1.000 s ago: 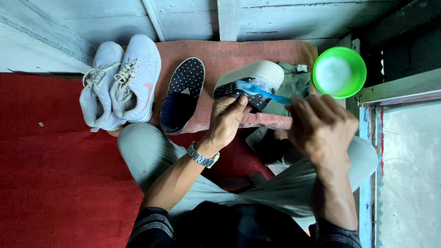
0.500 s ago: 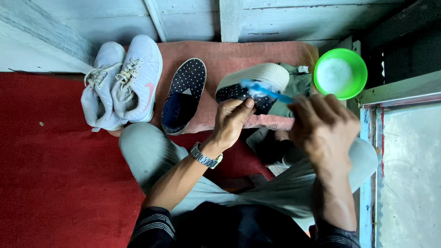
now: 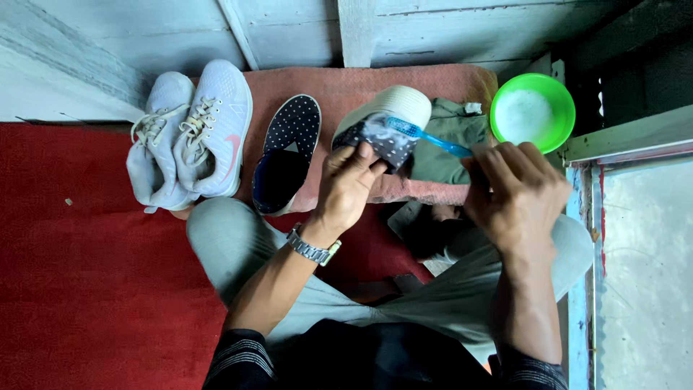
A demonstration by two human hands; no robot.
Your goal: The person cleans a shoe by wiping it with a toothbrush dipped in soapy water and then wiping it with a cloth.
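Head view, looking straight down: I am watching the left hand (image 3: 351, 184) gripping a dark polka-dot slip-on shoe (image 3: 382, 123), fingers curled around its upper and thumb pressing on the dotted fabric, so that the pale sole is tilting up and away toward the wall. The right hand (image 3: 516, 191) is pinching the handle of a blue toothbrush (image 3: 426, 136), closed around it, with the bristle end lying on the shoe's dotted upper, which is showing a whitish, foamy patch there. Compared with half a second ago, the brush head is sitting further toward the toe side of the fabric and the left hand is wrapping slightly higher on the shoe; I am reading this as a scrubbing stroke in progress, with the cleaning of this shoe partway along rather than finishing. The shoe is being held over a pink cloth (image 3: 404, 87), beside its matching shoe (image 3: 289, 155), which is lying flat on the cloth. A pair of light grey sneakers (image 3: 191, 137) is resting farther left, partly on the red carpet (image 3: 86, 274). A green bowl (image 3: 533, 112) holding pale liquid is standing near the right hand, and a crumpled green rag (image 3: 447, 137) is lying under the brush.
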